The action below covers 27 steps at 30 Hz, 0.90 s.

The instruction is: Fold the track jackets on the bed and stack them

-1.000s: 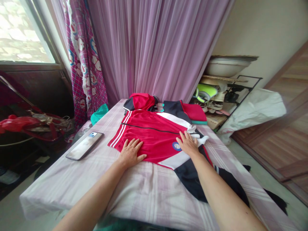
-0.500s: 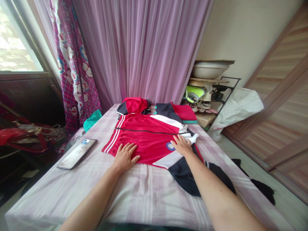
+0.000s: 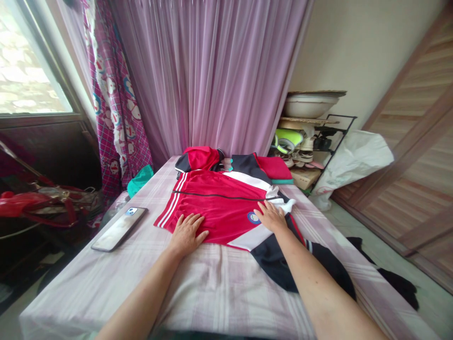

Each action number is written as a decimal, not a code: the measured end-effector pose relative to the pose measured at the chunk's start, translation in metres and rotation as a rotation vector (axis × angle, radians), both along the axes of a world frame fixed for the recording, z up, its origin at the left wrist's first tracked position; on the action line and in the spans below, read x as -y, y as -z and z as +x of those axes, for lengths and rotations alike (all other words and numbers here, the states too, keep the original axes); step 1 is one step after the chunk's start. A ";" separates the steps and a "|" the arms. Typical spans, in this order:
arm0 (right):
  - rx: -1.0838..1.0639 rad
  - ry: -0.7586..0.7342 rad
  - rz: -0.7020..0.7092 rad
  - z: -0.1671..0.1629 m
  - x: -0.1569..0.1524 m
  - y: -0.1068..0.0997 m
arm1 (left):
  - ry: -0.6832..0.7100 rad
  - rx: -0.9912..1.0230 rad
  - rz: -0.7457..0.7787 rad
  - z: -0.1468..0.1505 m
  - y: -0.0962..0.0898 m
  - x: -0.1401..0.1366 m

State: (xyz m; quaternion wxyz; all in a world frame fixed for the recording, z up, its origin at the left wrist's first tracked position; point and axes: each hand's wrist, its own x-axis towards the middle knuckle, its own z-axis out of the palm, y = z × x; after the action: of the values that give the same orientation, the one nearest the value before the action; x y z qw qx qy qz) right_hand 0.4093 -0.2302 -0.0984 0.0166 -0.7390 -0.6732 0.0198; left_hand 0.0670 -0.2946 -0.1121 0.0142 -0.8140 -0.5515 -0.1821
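A red, white and black zip jacket lies spread sideways on the table, its striped hem to the left and its collar to the right. My left hand rests flat on the jacket's near edge close to the hem, fingers spread. My right hand lies with fingers stretched over the chest beside a round blue badge, near the white collar. The near black sleeve passes under my right forearm. The far sleeve reaches toward the back of the table.
A phone lies face down on the checked tablecloth at the left. Bunched red and black clothing sits at the back, with folded red cloth to its right. A shoe rack and white bag stand beyond the right edge.
The view has shifted slightly, so everything appears a little lower and further right. Both hands keep their places on the jacket.
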 end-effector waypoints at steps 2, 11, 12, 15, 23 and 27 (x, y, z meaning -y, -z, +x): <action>0.000 -0.001 0.003 0.000 0.000 0.001 | 0.002 0.002 0.002 0.000 0.000 0.000; 0.012 -0.006 0.001 0.003 -0.003 0.005 | -0.006 0.005 -0.040 0.000 -0.003 0.002; 0.013 -0.002 -0.002 0.003 -0.003 0.005 | -0.007 0.005 -0.047 0.001 -0.004 0.002; 0.014 0.001 -0.011 0.003 -0.003 0.004 | -0.006 0.002 -0.055 0.001 -0.006 0.002; 0.001 0.005 0.002 0.002 -0.002 0.003 | -0.009 -0.010 -0.077 0.003 -0.012 0.004; 0.011 -0.008 0.010 0.004 -0.003 0.005 | -0.017 -0.014 -0.093 0.003 -0.012 0.004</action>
State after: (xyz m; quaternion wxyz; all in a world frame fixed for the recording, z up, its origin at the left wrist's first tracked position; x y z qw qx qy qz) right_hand 0.4132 -0.2274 -0.1038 0.0167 -0.7362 -0.6764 0.0126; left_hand 0.0698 -0.2986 -0.1001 -0.0180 -0.8104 -0.5660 -0.1503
